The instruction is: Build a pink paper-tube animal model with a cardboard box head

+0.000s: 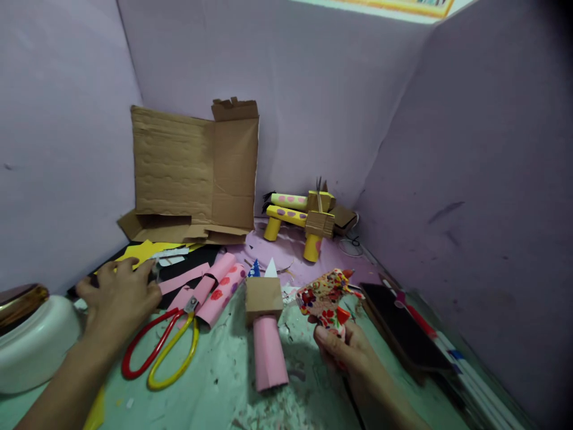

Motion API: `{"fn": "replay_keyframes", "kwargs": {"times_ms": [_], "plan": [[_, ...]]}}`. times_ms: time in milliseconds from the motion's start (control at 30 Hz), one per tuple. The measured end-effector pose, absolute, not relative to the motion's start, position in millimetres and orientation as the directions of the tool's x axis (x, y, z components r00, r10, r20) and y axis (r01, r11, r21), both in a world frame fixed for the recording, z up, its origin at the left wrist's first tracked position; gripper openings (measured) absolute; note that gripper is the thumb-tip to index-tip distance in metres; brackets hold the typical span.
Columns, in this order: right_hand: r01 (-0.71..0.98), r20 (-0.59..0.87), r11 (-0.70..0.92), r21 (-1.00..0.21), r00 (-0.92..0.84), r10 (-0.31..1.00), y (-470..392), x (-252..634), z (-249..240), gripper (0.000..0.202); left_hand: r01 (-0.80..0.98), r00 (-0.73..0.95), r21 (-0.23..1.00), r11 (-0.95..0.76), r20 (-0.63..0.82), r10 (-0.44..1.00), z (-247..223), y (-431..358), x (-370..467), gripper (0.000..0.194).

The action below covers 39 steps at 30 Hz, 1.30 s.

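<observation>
My left hand point(119, 292) hovers or rests over paper scraps at the left, fingers spread, with nothing visibly held; whether it touches the paper I cannot tell. My right hand point(347, 352) is wrapped round the handle of a floral-patterned glue gun point(320, 295) with an orange trigger, its tip pointing up to the right. Between the hands lies a pink paper tube point(270, 355) joined to a small cardboard block point(264, 297); a blue and a white paper point stick up behind the block. Scissors point(172, 343) with one red and one yellow handle lie beside my left hand.
Pink paper rolls point(224, 295), one spotted, lie by the scissors. Yellow paper animals point(286, 214) with cardboard blocks stand at the back. An opened cardboard box point(192, 167) leans on the wall. A white jar point(40, 346) is far left, a dark phone-like slab point(405, 325) right.
</observation>
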State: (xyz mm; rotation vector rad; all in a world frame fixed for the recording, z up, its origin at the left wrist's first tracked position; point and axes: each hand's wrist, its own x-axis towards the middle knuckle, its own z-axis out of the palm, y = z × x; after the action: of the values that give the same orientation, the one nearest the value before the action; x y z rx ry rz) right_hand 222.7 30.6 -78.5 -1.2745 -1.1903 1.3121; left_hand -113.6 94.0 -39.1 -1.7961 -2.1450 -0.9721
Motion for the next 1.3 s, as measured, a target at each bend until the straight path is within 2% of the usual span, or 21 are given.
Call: {"fn": "replay_keyframes", "kwargs": {"times_ms": [67,200,267,367,433,500,633,733,867,967,1100,1233,1300], "plan": [[0.034,-0.113,-0.113,-0.993,-0.007,0.994,31,223,-79,0.052,0.899,-0.333,0.423,0.11,0.501,0.799,-43,95,-117,0.022],[0.049,-0.151,-0.152,-0.987,0.022,0.988,31,225,-86,0.053,0.699,-0.477,0.703,0.128,0.326,0.816,-46,95,-117,0.019],[0.05,-0.16,-0.163,-0.985,0.05,0.986,32,227,-89,0.052,0.552,-0.498,0.825,0.123,0.207,0.842,-46,94,-114,0.021],[0.051,-0.17,-0.173,-0.984,0.067,0.983,33,227,-91,0.05,0.229,-0.436,0.968,0.1,0.01,0.9,-44,92,-108,0.024],[0.042,-0.173,-0.176,-0.983,0.061,0.983,32,226,-88,0.049,0.097,-0.374,0.987,0.124,-0.079,0.924,-43,90,-104,0.025],[0.027,-0.172,-0.174,-0.984,0.074,0.982,32,223,-84,0.048,0.051,-0.354,0.987,0.151,-0.124,0.927,-41,88,-102,0.027],[0.01,-0.172,-0.174,-0.985,0.094,0.981,30,220,-81,0.05,-0.025,-0.438,0.993,0.116,-0.115,0.891,-42,87,-100,0.031],[0.042,-0.172,-0.176,-0.983,0.096,0.98,29,221,-83,0.053,-0.046,-0.487,0.996,0.079,-0.092,0.869,-43,86,-97,0.031],[0.043,-0.188,-0.192,-0.98,0.076,0.979,30,222,-85,0.052,-0.061,-0.44,0.993,0.099,-0.116,0.891,-42,85,-93,0.023],[0.046,-0.202,-0.206,-0.977,0.082,0.976,30,222,-85,0.051,-0.076,-0.447,0.991,0.106,-0.129,0.885,-43,85,-90,0.031],[-0.017,-0.197,-0.197,-0.98,0.064,0.978,30,223,-83,0.05,-0.075,-0.357,0.995,0.07,-0.092,0.929,-50,86,-83,0.022],[-0.076,-0.17,-0.163,-0.984,0.094,0.981,31,223,-85,0.046,-0.113,-0.335,0.991,0.072,-0.106,0.936,-55,82,-63,0.033],[-0.068,-0.129,-0.121,-0.99,0.121,0.984,33,225,-86,0.042,-0.055,-0.353,0.995,0.078,-0.093,0.931,-55,77,-51,0.035]]}}
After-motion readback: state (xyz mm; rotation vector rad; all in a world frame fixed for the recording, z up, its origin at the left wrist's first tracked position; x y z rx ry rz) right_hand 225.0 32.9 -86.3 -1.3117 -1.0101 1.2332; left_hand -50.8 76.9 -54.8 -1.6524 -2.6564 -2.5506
